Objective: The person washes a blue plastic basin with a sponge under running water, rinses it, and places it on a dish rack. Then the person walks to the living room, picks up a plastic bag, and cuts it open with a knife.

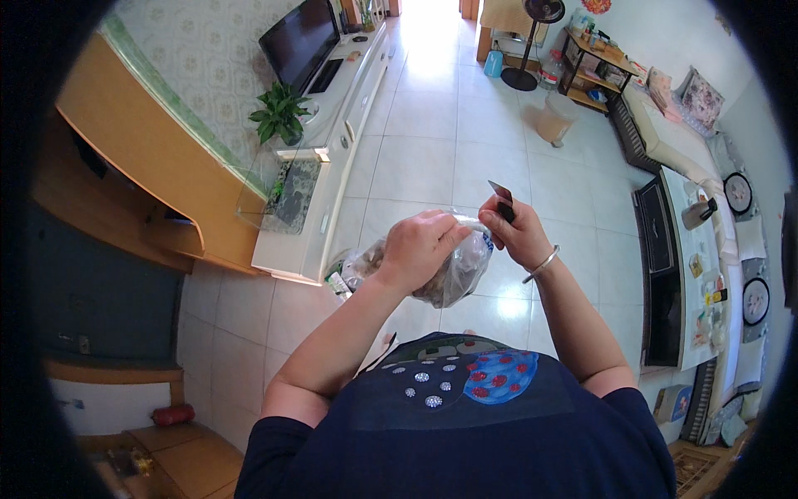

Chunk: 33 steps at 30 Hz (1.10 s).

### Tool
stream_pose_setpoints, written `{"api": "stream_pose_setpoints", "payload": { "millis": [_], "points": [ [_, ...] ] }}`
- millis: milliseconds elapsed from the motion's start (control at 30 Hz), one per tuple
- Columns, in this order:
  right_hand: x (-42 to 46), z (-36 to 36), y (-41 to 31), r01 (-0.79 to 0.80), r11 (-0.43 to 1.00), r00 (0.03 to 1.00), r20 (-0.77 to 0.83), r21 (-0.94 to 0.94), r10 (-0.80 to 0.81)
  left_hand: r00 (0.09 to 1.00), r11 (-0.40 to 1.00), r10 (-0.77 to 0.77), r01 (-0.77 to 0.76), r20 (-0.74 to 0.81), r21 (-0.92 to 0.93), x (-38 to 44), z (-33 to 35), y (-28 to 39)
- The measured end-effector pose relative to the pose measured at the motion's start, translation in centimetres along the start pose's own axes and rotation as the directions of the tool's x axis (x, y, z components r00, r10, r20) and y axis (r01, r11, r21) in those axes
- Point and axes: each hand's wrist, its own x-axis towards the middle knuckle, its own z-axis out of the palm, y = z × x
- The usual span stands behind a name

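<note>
In front of my body a clear plastic bag (462, 274) hangs with brownish contents that I cannot make out. My left hand (419, 246) grips its gathered top from the left, covering part of it. Blue print shows on the bag near my right hand (516, 234). That hand holds a small flat tool (501, 192) with a shiny blade-like end and a black part, likely a small knife. Its fingertips also meet the bunched plastic at the top of the bag. A silver bangle (541, 264) circles my right wrist.
A green-and-white packet (338, 285) lies beyond my left forearm. To the left runs a white TV cabinet (293, 256) with a glass tank (287, 193) and a potted plant (279, 115). A coffee table (676, 262) stands right, a lidded bin (557, 118) farther off on the tiled floor (492, 118).
</note>
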Motion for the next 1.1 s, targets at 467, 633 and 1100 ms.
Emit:
{"api": "stream_pose_setpoints", "payload": {
  "millis": [467,633,1100],
  "points": [
    [0.8,-2.9,9.8,-0.101,0.875,0.990,-0.135,-0.473,0.041,0.996,0.981,-0.017,0.033,-0.089,0.189,-6.9,0.6,-2.6],
    [1.8,-2.3,9.3,-0.145,0.899,0.984,-0.157,-0.414,0.086,0.966,0.963,-0.238,0.249,-0.105,0.101,-7.9,1.4,-3.0],
    [2.7,7.6,8.4,-0.188,0.978,0.889,0.408,-0.093,0.210,0.756,0.399,-0.635,0.498,0.160,-0.770,-12.8,4.2,-7.3]
  ]
}}
